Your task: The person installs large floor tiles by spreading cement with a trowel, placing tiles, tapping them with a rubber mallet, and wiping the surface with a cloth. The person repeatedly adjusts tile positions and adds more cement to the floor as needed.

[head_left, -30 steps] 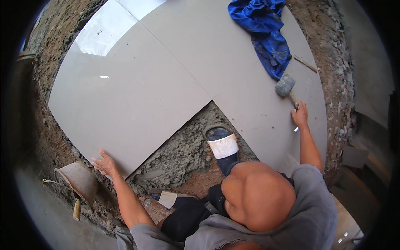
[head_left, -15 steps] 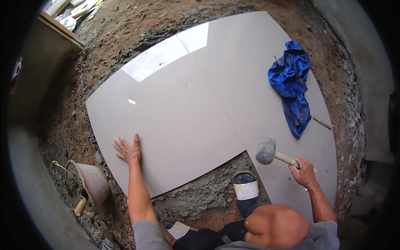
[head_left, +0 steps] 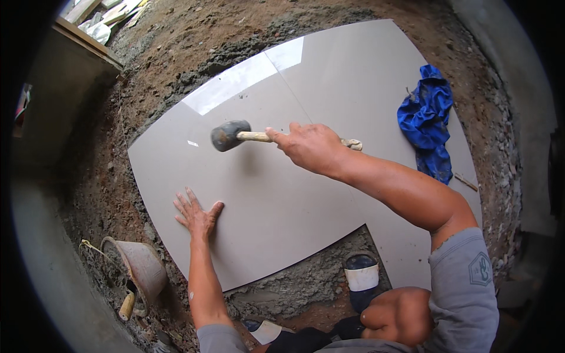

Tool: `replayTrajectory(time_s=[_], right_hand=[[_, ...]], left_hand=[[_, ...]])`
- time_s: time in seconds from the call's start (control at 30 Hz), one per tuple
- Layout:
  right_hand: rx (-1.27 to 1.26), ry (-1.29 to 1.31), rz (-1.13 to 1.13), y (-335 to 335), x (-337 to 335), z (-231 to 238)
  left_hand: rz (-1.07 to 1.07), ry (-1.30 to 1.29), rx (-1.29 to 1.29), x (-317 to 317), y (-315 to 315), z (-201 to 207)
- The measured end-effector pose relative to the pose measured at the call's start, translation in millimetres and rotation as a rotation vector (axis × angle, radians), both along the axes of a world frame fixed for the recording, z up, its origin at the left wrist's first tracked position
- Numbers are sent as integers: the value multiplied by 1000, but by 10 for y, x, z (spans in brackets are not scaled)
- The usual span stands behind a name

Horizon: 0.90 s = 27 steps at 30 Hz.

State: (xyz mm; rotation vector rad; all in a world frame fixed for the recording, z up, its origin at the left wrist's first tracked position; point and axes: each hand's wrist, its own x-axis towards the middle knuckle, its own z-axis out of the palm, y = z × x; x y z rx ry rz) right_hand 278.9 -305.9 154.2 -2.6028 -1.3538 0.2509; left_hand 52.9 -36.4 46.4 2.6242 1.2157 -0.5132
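Note:
Two large glossy light-grey floor tiles lie side by side; the left tile [head_left: 276, 217] has a corner ending over wet mortar. My left hand [head_left: 199, 217] rests on the left tile near its left edge, fingers spread, holding nothing. My right hand [head_left: 312, 147] is closed round the wooden handle of a rubber mallet [head_left: 231, 135]. The dark mallet head hangs over the left tile, with its shadow just below it on the surface. On the right tile [head_left: 347, 70] lies a crumpled blue cloth [head_left: 428, 117], with a thin stick [head_left: 466, 182] close by.
Grey mortar [head_left: 294, 294] fills the gap in front of the tiles, beside my boot [head_left: 361, 273]. At the left, a tipped bucket [head_left: 141, 267] lies near a wooden tool handle [head_left: 126, 306]. A string [head_left: 120, 106] runs by the far-left tile corner. Concrete walls stand on both sides.
My right hand has swung the mallet leftward and away from me, from above the right tile to over the left one. My left hand stays spread on the tile; the view has shifted slightly.

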Motion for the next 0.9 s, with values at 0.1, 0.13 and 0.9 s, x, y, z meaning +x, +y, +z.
replayTrajectory(time_s=[0.1, 0.13, 0.9], right_hand=[[-83, 14, 36, -108, 70, -22], [-96, 22, 57, -181, 65, -3], [-273, 260, -120, -224, -327, 410]], left_hand=[[-21, -7, -12, -1, 17, 8], [-27, -8, -14, -3, 23, 7], [124, -291, -137, -440, 15, 97]])
